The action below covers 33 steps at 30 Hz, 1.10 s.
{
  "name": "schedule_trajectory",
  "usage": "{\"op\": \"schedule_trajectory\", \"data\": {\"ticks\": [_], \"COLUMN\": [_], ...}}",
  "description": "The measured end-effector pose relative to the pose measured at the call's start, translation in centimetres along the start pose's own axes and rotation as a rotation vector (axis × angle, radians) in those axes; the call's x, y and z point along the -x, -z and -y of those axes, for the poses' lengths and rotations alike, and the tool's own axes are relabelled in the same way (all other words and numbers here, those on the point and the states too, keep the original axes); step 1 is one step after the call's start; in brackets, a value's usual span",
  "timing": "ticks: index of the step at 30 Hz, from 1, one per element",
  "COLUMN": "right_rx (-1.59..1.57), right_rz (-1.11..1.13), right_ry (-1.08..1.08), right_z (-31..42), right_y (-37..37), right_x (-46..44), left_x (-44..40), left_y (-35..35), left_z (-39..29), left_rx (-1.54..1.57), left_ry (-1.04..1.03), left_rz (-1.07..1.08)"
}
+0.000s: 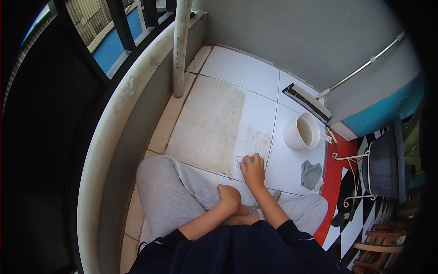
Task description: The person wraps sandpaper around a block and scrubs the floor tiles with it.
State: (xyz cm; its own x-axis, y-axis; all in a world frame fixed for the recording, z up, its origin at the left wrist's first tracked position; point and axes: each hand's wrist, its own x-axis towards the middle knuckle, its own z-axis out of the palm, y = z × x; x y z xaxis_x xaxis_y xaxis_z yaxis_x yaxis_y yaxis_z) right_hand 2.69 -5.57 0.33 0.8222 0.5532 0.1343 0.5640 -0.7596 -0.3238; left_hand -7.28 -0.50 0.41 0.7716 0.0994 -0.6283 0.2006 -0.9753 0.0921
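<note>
My right hand (254, 172) is closed around a small grey scrubbing pad (246, 161), pressed to the floor. Under and beyond it lies a white floor tile (255, 119) with wet, dirty smears. Left of these smears, the tile carries a large brownish dirt stain (207, 123). My left hand (229, 197) rests bent at the wrist near my crossed legs; its fingers are mostly hidden. To the right stands a white dipper (295, 134) with cloudy water inside and its handle pointing right. A folded grey cloth (311, 174) lies on the tiles below the dipper.
A floor squeegee (306, 101) leans against the grey wall at the right. A white pipe (179, 55) rises at the left beside a low curved ledge (107, 137) and a black gate. At the far right, a dark planter (385, 166) sits in a white metal stand.
</note>
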Motion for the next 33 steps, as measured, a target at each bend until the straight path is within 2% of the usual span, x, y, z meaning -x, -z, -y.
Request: {"op": "schedule_trajectory", "data": {"ticks": [5, 8, 9, 11, 17, 21, 27, 33], "right_rx": [-0.017, -0.124, -0.121, -0.151, -0.045, 0.077, 0.078, 0.095], "right_rz": [-0.095, 0.012, 0.015, 0.104, 0.062, 0.038, -0.049, 0.007], "right_ry": [-0.061, 0.235, 0.24, 0.498, 0.694, 0.634, 0.53, 0.634], "right_z": [-0.8, -1.5, -0.9, 0.1, -0.3, -0.2, -0.1, 0.3], "right_y": [-0.2, 1.1, 1.8, 2.7, 1.3, 1.4, 1.3, 1.4], "right_x": [-3.8, -3.4, -2.2, 0.4, 5.3, 4.2, 4.3, 4.5], "left_x": [0.7, 1.7, 2.0, 1.9, 2.0, 2.2, 2.5, 2.3], "left_y": [0.7, 1.6, 2.0, 2.1, 2.5, 2.7, 3.2, 3.3], "left_z": [1.0, 2.2, 2.5, 3.2, 4.4, 4.7, 4.6, 4.6], "left_rx": [0.035, 0.039, 0.016, 0.007, -0.051, -0.027, -0.061, 0.006], "left_ry": [0.003, 0.047, 0.076, 0.104, 0.137, 0.122, 0.119, 0.097], "left_rz": [-0.021, -0.061, -0.057, -0.075, -0.101, -0.098, -0.102, -0.063]}}
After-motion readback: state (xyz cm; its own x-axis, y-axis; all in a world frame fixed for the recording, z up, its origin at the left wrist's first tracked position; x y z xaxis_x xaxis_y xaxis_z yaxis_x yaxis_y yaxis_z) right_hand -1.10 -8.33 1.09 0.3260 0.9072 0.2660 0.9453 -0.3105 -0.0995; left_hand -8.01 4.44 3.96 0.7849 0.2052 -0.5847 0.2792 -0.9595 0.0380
